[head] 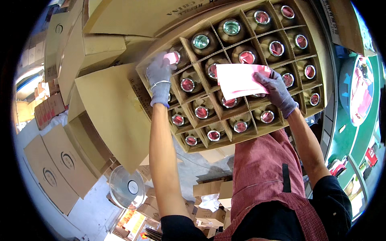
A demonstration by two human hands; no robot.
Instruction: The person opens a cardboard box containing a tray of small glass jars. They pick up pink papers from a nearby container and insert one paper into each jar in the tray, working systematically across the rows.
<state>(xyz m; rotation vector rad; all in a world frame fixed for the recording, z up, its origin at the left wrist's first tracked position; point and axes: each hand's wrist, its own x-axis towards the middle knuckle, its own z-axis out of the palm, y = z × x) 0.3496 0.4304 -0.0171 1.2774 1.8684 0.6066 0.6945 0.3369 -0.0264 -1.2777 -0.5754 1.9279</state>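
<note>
An open cardboard carton [217, 148] with cardboard dividers [210, 83] holds rows of glass vessels with round mouths. Pink paper shows inside most mouths, such as one glass vessel [201, 112]. Two vessels near the far side, a left one [201, 41] and a right one [231, 27], look greenish with no pink visible. My gloved left hand [159, 70], slightly blurred, pinches a small pink paper [172, 57] at the mouth of the far-left vessel. Over the carton's middle, my gloved right hand [276, 90] grips a stack of pink paper sheets [239, 79], covering some vessels.
Carton flaps [111, 111] spread to the left. A round fan [128, 186] stands below them, near flattened or closed cartons [54, 168]. On the right, a green table [345, 129] bears a round container [359, 90] with pink paper. More open boxes [211, 212] lie on the floor behind.
</note>
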